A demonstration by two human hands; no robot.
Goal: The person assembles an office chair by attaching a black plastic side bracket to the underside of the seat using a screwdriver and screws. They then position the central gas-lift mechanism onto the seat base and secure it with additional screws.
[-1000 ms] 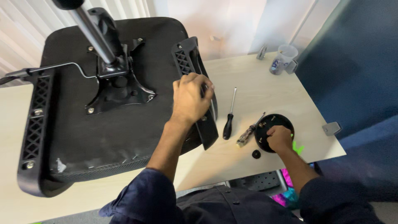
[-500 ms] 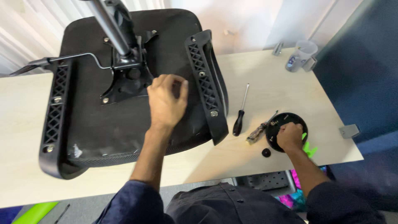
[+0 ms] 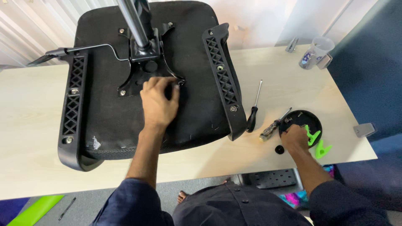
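Head view, looking down on a pale wooden table (image 3: 33,138) that carries an upturned office chair seat (image 3: 192,50), its black fabric underside facing up. Left hand (image 3: 158,100): palm down on the seat, fingers curled loosely together, fingertips (image 3: 171,86) touching the front right corner of the black metal mounting plate (image 3: 144,73); whether they pinch a small part cannot be told. From the plate rises a smooth grey metal column (image 3: 132,21), and a thin bent wire lever (image 3: 90,49) runs off to one side. Two black plastic armrest brackets (image 3: 220,73), lattice-patterned and bolted, flank the seat. Right hand (image 3: 294,138): resting at the near rim of a round black dish (image 3: 307,119), fingers bent and close together over small hardware inside; what they grip is hidden. Just beside the dish lie two bright green plastic clips (image 3: 318,144), a black-handled screwdriver (image 3: 253,113) and a short metal tool (image 3: 274,125). A clear plastic cup (image 3: 316,52) stands at the far corner.
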